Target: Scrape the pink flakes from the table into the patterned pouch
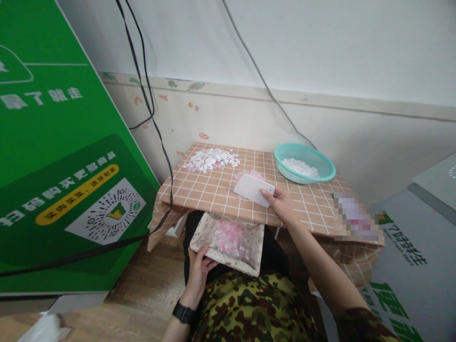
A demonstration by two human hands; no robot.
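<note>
My right hand (280,203) pinches the right end of a flat white card (253,189) with a small dark hole near one corner. The card is over the checked tablecloth, beside a small patch of pinkish bits (251,175). Below the table edge, my left hand (200,261) grips the near left rim of a speckled cream fabric basket (257,247) on my lap. Pink and clear plastic pieces (231,237) lie inside it. A heap of small white and pink pieces (213,159) is on the table's far left.
A turquoise plastic sieve (329,171) with white pieces (300,167) stands at the table's back right. A blurred flat item (356,217) lies near the right edge. Dark cables (156,126) hang at left before a green panel (42,142). White-grey panels (409,228) stand at right.
</note>
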